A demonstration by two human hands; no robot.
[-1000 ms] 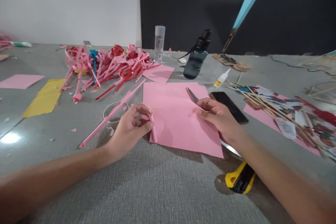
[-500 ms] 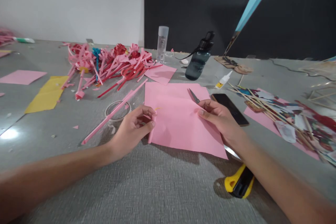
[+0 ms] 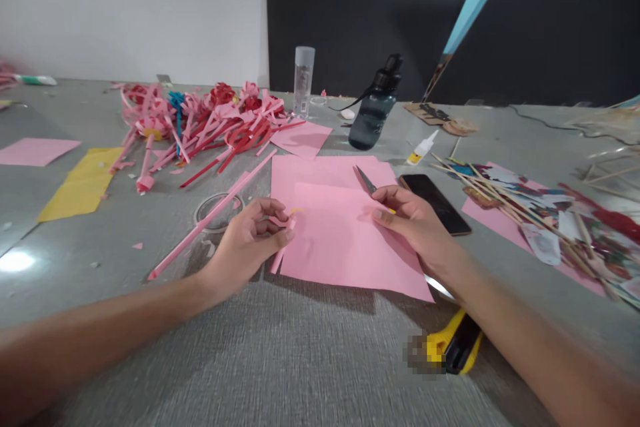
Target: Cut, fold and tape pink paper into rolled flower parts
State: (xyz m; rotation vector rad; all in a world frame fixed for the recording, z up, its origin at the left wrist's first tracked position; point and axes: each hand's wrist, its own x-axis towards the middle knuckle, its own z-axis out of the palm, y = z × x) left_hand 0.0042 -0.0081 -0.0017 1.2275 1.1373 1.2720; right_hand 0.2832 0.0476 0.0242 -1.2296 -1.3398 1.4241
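Far left on the grey table (image 3: pixel 310 360): a loose pink square (image 3: pixel 36 151), then a yellow paper sheet (image 3: pixel 83 185). Behind, a heap of pink and red paper strips and rolled flowers (image 3: pixel 200 121). A long pink rolled stick (image 3: pixel 213 215) runs diagonally, low end near the left forearm, high end toward the heap; it crosses a clear tape ring (image 3: pixel 219 211).

Left hand (image 3: pixel 247 247): fingers curled almost closed, thumb and fingertips pinching the left edge of the pink paper sheet (image 3: pixel 340 243), rolling that edge into a narrow tube. The rolled edge's long axis runs roughly away from the person, tilted slightly; it sits right at the left fingertips, so the left hand is the nearer one.

The sheet lies flat between the two hands, on top of another pink sheet (image 3: pixel 320 170).

Right hand (image 3: pixel 415 227): partly closed, fingertips pressing down on the sheet's right part. Small scissors (image 3: pixel 367 181) poke out just beyond its fingers; can't tell if the hand actually grips them.

Further right: black phone (image 3: pixel 434 203) just beside the right hand, glue bottle (image 3: pixel 423 147), dark water bottle (image 3: pixel 374 110), clear tube container (image 3: pixel 303 80). Near the right forearm, a yellow utility knife (image 3: pixel 455 345). Far right, a pile of skewers with paper cutouts (image 3: pixel 540 213).
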